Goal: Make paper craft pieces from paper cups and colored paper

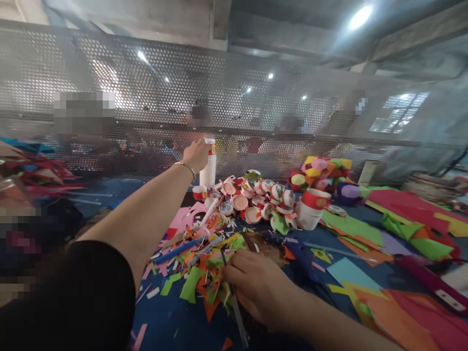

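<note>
Left grip (pixel 196 156) is closed on the upper end of a tall paper cup stack (pixel 208 173), just above centre of the frame and a bit left. Right grip (pixel 259 287) is down in the lower middle, fingers curled by a thin stick (pixel 239 317); honestly can't tell if it's clamped on it or just touching. Messy heap of paper scraps (pixel 192 282) right beside that hand, with a blue pen (pixel 179 251) lying in it. Dead centre there's a pile of little cut-cup pieces (pixel 252 197), and a red-and-white cup (pixel 312 209) tilted at its right edge. Coloured sheets (pixel 405 312) cover the lower right of the blue counter (pixel 175 324).
</note>
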Tool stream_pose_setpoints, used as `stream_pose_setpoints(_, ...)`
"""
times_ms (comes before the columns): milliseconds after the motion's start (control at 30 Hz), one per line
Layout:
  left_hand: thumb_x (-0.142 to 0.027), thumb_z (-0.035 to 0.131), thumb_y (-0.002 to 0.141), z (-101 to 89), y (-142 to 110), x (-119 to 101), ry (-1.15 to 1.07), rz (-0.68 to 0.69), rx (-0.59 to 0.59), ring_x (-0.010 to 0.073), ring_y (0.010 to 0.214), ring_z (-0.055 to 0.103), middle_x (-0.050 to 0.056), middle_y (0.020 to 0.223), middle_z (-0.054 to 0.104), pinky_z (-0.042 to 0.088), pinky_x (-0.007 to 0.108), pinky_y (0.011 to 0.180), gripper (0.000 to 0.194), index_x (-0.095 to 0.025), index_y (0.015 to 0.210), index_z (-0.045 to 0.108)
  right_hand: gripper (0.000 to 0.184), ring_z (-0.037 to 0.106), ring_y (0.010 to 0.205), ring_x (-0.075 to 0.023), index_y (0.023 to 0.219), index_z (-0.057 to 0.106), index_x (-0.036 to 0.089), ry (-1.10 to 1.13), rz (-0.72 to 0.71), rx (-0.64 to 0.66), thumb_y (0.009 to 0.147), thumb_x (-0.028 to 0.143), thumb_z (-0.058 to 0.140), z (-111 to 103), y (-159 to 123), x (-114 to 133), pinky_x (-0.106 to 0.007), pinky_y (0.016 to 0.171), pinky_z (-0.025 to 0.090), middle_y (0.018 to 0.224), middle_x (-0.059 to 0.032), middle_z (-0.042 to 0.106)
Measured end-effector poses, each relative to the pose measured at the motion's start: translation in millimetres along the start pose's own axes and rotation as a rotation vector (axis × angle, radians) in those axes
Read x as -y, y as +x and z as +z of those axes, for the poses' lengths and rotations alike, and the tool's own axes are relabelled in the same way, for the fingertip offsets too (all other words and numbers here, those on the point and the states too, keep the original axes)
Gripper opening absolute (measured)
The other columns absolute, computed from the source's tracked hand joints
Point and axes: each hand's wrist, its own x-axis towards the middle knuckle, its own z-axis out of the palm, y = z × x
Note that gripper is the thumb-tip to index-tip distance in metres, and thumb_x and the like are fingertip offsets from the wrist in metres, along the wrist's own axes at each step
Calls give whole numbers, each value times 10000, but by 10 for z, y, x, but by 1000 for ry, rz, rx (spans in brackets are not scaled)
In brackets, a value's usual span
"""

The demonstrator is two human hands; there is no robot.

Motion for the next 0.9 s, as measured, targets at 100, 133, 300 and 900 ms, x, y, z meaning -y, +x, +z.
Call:
stream_pose_setpoints(100,-363,628,974,52,72,5,68,-26,-32,244,1101,651,110,1303,627,575,463,924,365,-176,1287,605,175,541,860,-208,988,632,166,16,-4,-25,900,95,497,17,-2,-16,-346,741,464,951,-73,669)
stream_pose_setpoints(133,-364,629,973,55,82,1,79,-35,-49,246,1107,648,112,1309,623,573,466,927,371,-174,1291,602,164,541,859,-205,976,628,172,22,-7,-37,905,97,501,24,0,-24,-341,742,462,950,-68,670)
stream_pose_setpoints(300,-218,569,976,-9,121,-20,78,-68,-110,322,1210,592,189,1394,539,533,448,920,430,-213,1404,531,136,549,847,-207,953,631,172,33,-15,-50,915,104,520,31,18,-44,-339,747,467,935,-68,678)
stream_pose_setpoints(900,-356,629,974,-193,469,132,-219,-167,-70,247,1105,650,113,1304,625,574,457,922,363,-178,1288,605,250,596,936,-225,1071,658,157,67,50,24,865,74,544,26,23,-41,-354,842,522,1013,-82,695)
